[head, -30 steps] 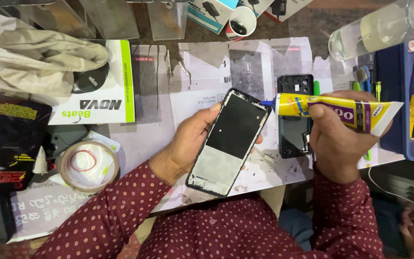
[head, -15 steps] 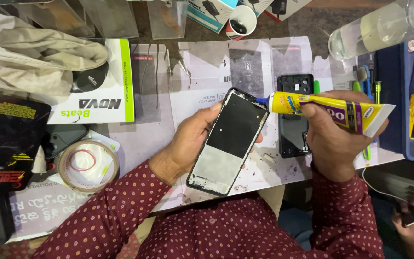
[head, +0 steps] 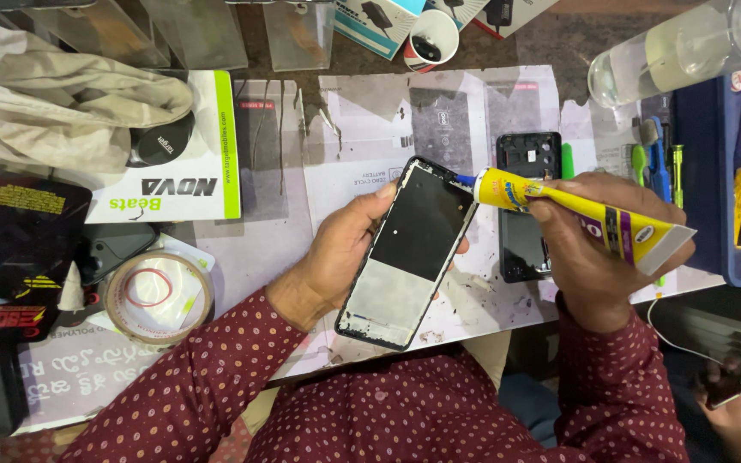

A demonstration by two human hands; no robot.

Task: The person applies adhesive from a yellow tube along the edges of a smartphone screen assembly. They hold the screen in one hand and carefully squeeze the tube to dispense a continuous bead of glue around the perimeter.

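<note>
My left hand (head: 340,249) grips a black phone frame (head: 409,253) from its left side and holds it tilted above the paper-covered bench. The frame's inner face shows, dark above and grey below. My right hand (head: 589,244) squeezes a yellow glue tube (head: 581,214) whose blue nozzle touches the frame's top right corner. A second black phone body (head: 525,210) lies flat on the paper behind the tube, partly hidden by my right hand.
A tape roll (head: 158,296) and a white box (head: 183,159) lie at left beside a beige cloth (head: 53,103). A clear bottle (head: 683,47), small tools (head: 658,146) and a blue tray (head: 722,171) sit at right. Another person's hand (head: 735,399) shows bottom right.
The tube's nozzle has stayed at the frame's top right corner, shifting only slightly. The other person's hand at bottom right has moved.
</note>
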